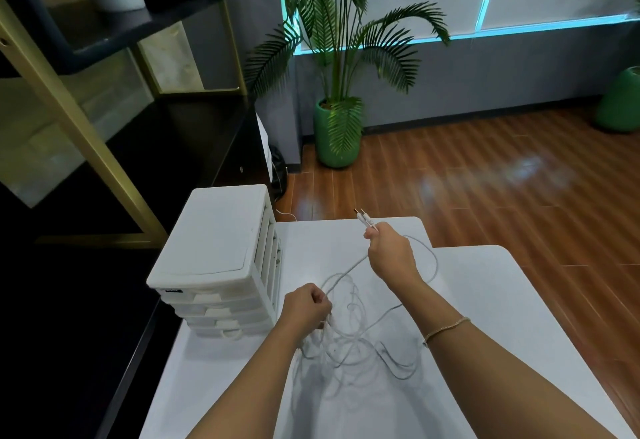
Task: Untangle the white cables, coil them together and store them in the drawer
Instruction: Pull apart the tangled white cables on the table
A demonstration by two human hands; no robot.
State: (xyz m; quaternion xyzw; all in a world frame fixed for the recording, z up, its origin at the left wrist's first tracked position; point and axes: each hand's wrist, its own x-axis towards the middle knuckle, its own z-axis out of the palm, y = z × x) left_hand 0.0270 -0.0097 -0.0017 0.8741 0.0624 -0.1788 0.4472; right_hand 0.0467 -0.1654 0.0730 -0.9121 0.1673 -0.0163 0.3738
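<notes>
Thin white cables (349, 331) lie in loose tangled loops on the white table (485, 300). My right hand (391, 255) is raised over the table and pinches two cable ends side by side, their plugs (364, 218) sticking out past the fingers. My left hand (306, 308) grips a bunch of cable strands just above the tangle. A taut stretch of cable runs between the two hands. A white plastic drawer unit (221, 258) with several shut drawers stands on the table's left side, close to my left hand.
A dark shelf with a gold frame (86, 133) stands to the left of the table. Beyond the table's far edge is a wooden floor (485, 179) with a potted palm in a green pot (337, 137).
</notes>
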